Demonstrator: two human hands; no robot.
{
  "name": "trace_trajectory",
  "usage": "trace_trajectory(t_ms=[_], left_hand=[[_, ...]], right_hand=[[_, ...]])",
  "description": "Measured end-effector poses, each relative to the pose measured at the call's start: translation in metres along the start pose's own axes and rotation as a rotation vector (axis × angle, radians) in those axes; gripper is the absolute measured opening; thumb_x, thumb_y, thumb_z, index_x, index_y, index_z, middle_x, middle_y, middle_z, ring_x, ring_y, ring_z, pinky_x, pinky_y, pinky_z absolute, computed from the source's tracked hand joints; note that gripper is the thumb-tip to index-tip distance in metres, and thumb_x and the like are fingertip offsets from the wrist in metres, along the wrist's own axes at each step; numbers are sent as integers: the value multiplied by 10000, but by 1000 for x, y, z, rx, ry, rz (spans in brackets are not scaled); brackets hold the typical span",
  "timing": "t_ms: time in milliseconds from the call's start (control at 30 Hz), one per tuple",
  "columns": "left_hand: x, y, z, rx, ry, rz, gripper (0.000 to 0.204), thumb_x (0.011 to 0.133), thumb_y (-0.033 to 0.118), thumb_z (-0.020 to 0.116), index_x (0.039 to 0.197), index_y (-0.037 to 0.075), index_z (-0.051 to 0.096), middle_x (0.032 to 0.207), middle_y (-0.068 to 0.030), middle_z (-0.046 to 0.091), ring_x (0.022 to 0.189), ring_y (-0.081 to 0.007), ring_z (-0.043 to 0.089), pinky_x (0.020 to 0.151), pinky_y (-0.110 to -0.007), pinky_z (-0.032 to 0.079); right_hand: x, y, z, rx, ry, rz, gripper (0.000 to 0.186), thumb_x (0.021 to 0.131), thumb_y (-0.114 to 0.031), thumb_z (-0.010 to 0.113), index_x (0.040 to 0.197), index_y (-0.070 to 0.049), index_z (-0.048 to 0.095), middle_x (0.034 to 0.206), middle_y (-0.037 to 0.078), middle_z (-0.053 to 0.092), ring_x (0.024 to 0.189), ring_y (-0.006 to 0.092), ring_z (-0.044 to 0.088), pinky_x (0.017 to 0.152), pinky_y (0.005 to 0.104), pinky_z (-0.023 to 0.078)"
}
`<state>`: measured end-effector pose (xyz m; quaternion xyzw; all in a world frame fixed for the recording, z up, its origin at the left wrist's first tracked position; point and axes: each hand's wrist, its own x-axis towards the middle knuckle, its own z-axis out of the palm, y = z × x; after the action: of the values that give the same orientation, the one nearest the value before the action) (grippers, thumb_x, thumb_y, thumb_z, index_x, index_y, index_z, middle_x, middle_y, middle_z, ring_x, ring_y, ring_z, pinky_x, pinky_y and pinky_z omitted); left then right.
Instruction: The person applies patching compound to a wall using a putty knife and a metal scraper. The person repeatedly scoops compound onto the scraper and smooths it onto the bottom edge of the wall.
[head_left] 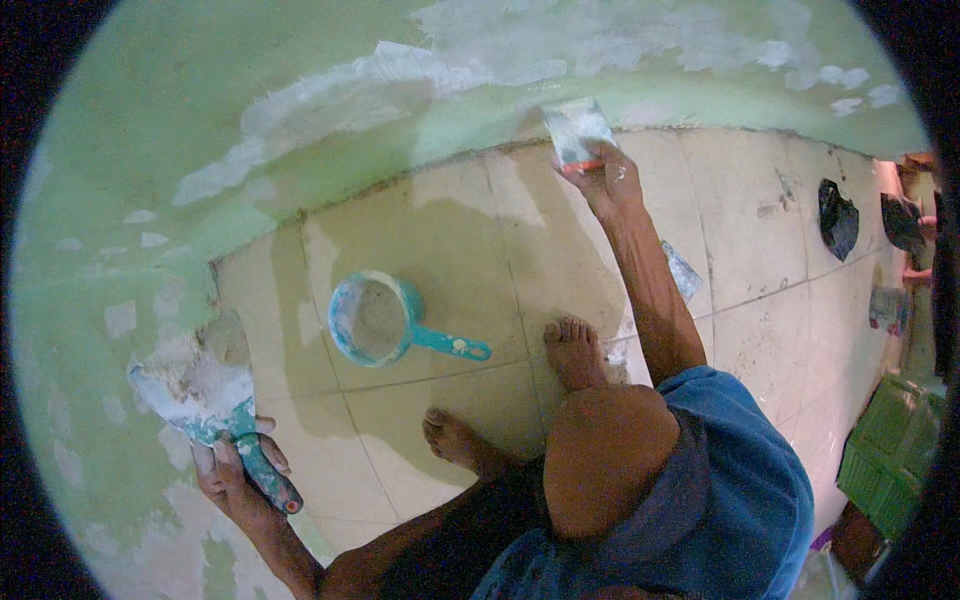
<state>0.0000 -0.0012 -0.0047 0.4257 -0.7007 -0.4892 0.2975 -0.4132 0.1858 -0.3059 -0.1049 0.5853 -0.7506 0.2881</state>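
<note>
The left hand (pixel 235 475) is wrapped tight around the handle of a wide scraper (pixel 205 395), held flat so the white paste stays on it. The right hand (pixel 608 180) grips a small scraper (pixel 577 132) pressed against the green wall (pixel 300 110). A blue scoop (pixel 375 320) sits on the floor (pixel 440 220) between them, close enough to reach

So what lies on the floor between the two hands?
In the head view, a teal scoop with pale filler in it sits on the tiles between the left hand and right hand, touching neither.
</note>
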Motion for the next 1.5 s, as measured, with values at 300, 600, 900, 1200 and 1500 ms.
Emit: trace_trajectory(t_ms=[300,600,900,1200,1500], left_hand=[[1,3,4,-15,0,-31,290,926,206,472,1074,-43,448,787,-209,614,442,-143,518,369,-238,421],[-3,4,3,13,39,-52,284,924,221,486,1044,-35,457,771,-197,613,440,-138,516,369,-231,422],[0,4,6,1,54,-21,276,922,214,489,1032,-37,458,778,-198,615,430,-136,508,352,-226,406],[-2,10,6,49,26,-31,264,922,212,485,1015,-34,458,782,-198,613,428,-140,508,377,-235,418],[2,17,13,26,-21,-19,272,933,220,468,1016,-40,465,763,-190,603,427,-134,504,378,-234,416]], right_hand=[[60,81,-38,667,334,372,238,880,-122,472,1064,28,479,993,172,522,902,317,547,768,498,499],[21,-43,-3,426,218,137,254,838,-24,495,1069,67,437,1092,196,492,979,357,521,871,529,486],[1,2,-40,354,464,23,190,841,-94,504,983,33,502,839,141,549,646,229,521,664,449,518],[54,5,160,-768,833,-298,819,811,-118,565,1411,68,40,1373,377,195,1279,464,202,1082,507,118],[-25,52,121,-469,362,-416,503,837,-41,463,1319,-1,323,1141,194,477,1035,292,475,901,392,399]])
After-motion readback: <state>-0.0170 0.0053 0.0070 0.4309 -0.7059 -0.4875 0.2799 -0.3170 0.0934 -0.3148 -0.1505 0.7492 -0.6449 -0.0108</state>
